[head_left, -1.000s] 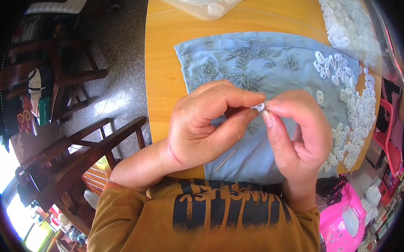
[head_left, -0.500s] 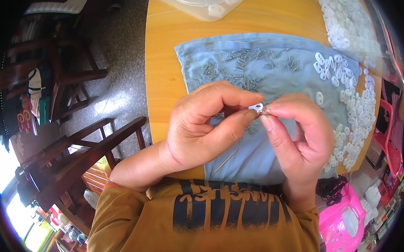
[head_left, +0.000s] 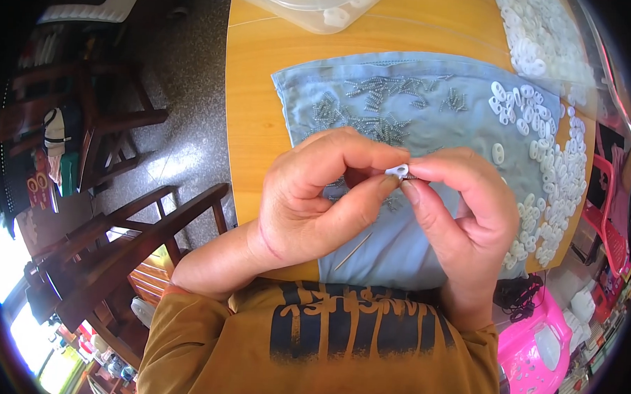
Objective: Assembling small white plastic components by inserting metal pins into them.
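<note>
Ok so, got a small white plastic piece [head_left: 394,171] in the left hand [head_left: 302,189], pinched btwn thumb + index, held up over the blue cloth [head_left: 401,251]. Gripping a tiny metal spring [head_left: 412,177] in the right hand [head_left: 487,213], also thumb + index, right at the piece's edge. Can't tell if touching or partly in, too small + half hidden by fingertips. Prob super light, stiff + smooth, so maybe slippery; best taken by the outer sides w/ the hole left clear. Prob springy + easy to fling w/ the coil, so def pinch close to the end, gently. Also seeing more springs [head_left: 385,127] heaped on the cloth, a thin metal rod [head_left: 352,252] below the hands, loads of white pieces [head_left: 555,181] off right.
</note>
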Tool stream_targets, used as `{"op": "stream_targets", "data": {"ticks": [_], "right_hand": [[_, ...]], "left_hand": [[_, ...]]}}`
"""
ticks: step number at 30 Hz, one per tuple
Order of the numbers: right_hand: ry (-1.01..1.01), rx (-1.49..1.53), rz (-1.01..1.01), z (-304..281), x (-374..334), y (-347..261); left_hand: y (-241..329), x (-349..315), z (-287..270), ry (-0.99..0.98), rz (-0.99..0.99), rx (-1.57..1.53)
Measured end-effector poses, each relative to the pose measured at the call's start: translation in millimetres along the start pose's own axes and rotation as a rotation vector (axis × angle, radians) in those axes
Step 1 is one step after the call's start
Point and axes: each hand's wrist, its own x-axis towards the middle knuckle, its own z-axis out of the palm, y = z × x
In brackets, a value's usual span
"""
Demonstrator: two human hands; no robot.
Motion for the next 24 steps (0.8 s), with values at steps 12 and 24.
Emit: {"op": "stream_targets", "data": {"ticks": [12,24], "right_hand": [[-0.032,0.211,0.160,-1.5,-3.4,2.9],[-0.023,0.484,0.398,-8.0,-4.3,2.4]], "left_hand": [[-0.3,1.2,0.0,0.006,0.031,-0.012],[4.4,-1.0,0.9,0.033,-0.036,-0.144]]}}
